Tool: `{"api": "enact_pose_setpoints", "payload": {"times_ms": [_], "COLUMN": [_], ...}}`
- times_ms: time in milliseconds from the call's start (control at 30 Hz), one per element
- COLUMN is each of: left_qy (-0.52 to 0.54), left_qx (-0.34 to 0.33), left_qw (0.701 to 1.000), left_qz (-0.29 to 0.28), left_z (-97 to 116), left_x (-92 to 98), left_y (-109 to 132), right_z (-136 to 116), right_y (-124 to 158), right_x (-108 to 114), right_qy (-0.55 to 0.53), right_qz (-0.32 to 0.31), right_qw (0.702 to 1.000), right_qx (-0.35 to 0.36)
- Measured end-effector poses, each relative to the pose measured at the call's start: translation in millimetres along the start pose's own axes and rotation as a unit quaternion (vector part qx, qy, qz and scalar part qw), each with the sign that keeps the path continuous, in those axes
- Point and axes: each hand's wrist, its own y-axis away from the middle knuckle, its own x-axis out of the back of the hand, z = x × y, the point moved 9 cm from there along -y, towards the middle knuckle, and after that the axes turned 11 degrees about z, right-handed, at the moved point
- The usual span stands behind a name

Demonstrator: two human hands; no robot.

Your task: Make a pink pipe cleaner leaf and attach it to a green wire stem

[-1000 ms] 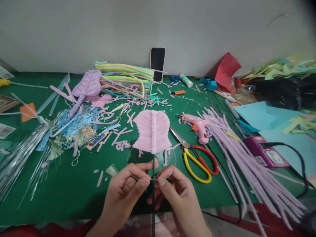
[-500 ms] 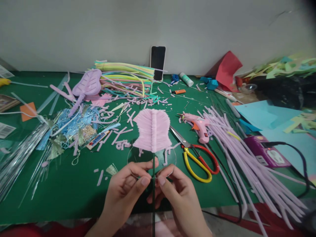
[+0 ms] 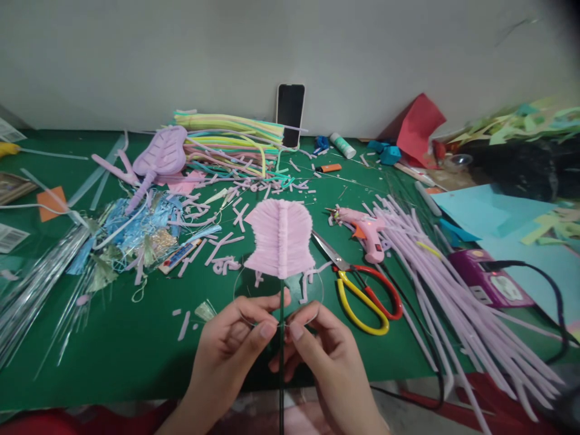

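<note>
A fuzzy pink leaf-shaped piece made of pipe cleaners (image 3: 267, 238) stands at the centre on a thin dark green stem (image 3: 282, 356). A thin wire (image 3: 323, 290) loops out on both sides below it and crosses the stem. My left hand (image 3: 233, 338) pinches the wire between thumb and forefinger just left of the stem, with another fingertip by the stem. From the other side my right hand (image 3: 319, 338) pinches the wire close to the stem. To the right lie scissors (image 3: 362, 296) with one red and one yellow handle, and a pink glue gun (image 3: 365, 229).
Lilac pipe cleaners (image 3: 444, 290) fan out on the right by a purple box with a black cable (image 3: 493, 278). Behind are a bundle of coloured pipe cleaners (image 3: 231, 130), a purple leaf (image 3: 161, 154) and a propped phone (image 3: 290, 112). Silver strips (image 3: 49, 284) and blue tassels (image 3: 131, 223) lie left.
Almost nothing differs. Both hands keep their pinch on the wire, and the stem's lower part has shifted very slightly left.
</note>
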Motion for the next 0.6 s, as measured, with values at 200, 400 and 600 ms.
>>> {"api": "enact_pose_setpoints", "payload": {"times_ms": [200,400,600], "left_qy": [-0.067,-0.108,-0.125], "left_qx": [-0.063,-0.101,-0.112], "left_qw": [0.996,0.989,0.986], "left_qz": [-0.003,0.012,0.016], "left_z": [9,16,18], "left_x": [1.6,2.6,3.0], "left_y": [-3,-3,-3], "right_z": [-1,-3,-2], "right_y": [2,5,4], "right_x": [1,-1,-1], "right_qy": [0.003,0.006,0.006], "right_qz": [0.015,0.022,0.022], "right_qw": [1.000,0.999,0.999], "right_qx": [-0.011,-0.029,-0.030]}}
